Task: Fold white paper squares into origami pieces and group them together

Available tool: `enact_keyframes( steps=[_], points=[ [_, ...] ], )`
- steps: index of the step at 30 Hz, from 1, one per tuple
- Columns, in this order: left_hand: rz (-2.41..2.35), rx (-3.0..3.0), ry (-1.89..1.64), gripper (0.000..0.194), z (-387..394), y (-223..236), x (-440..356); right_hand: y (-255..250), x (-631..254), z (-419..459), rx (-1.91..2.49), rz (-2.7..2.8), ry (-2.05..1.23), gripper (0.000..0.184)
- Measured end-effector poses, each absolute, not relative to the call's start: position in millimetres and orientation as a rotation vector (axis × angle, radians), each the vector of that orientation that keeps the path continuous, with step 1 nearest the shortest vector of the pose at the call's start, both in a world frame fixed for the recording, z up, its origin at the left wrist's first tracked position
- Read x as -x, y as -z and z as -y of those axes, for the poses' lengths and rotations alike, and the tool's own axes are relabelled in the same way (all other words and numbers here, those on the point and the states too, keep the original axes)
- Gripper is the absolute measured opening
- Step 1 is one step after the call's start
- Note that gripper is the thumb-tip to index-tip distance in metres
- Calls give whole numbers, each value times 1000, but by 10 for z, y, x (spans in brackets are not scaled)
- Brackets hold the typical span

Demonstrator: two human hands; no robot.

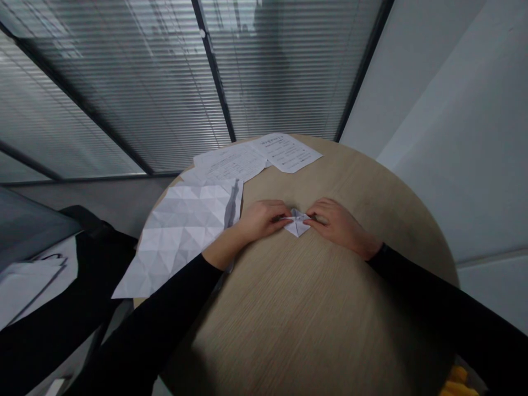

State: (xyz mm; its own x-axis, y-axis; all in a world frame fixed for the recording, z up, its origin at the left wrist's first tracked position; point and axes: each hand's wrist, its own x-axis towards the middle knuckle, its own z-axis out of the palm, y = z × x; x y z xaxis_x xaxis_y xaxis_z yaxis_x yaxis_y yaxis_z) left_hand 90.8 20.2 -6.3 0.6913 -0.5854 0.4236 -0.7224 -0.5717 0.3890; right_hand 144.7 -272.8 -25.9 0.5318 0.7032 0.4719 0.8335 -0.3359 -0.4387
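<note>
Two bare hands at a round, wood-grained table (pixel 313 308). The left hand (pixel 262 220) and right hand (pixel 334 224) lie palms down, facing each other, with one small folded paper piece (pixel 296 224) between them near the middle of the tabletop. The fingers of each hand close on opposite corners of the piece, so that both hands pinch it, with their fingers nearly meeting across it; the exact placing of the fingertips is partly hidden. Two black sleeves (pixel 144 324) (pixel 437 297) cover the forearms. One large white sheet with a triangular crease pattern (pixel 181 236) lies to the left of the hands, its right edge close beside the left wrist. Two printed sheets (pixel 284 152) (pixel 229 165) overlap at the far edge of the table, the nearer corner of one tucked against the creased sheet. Beyond the table stands a glass partition with slatted blinds (pixel 124 93). At the lower left, a black object (pixel 53 308) carries a white item (pixel 28 289). One yellow object (pixel 457 385) shows at the bottom right corner, partly cut off.
</note>
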Motion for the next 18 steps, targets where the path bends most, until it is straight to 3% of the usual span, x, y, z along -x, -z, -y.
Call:
enact_keyframes(
  steps=[18],
  points=[
    [1068,-2419,-384,39,-181,92,-928,305,-1548,2744,2180,1294,203,26]
  ],
)
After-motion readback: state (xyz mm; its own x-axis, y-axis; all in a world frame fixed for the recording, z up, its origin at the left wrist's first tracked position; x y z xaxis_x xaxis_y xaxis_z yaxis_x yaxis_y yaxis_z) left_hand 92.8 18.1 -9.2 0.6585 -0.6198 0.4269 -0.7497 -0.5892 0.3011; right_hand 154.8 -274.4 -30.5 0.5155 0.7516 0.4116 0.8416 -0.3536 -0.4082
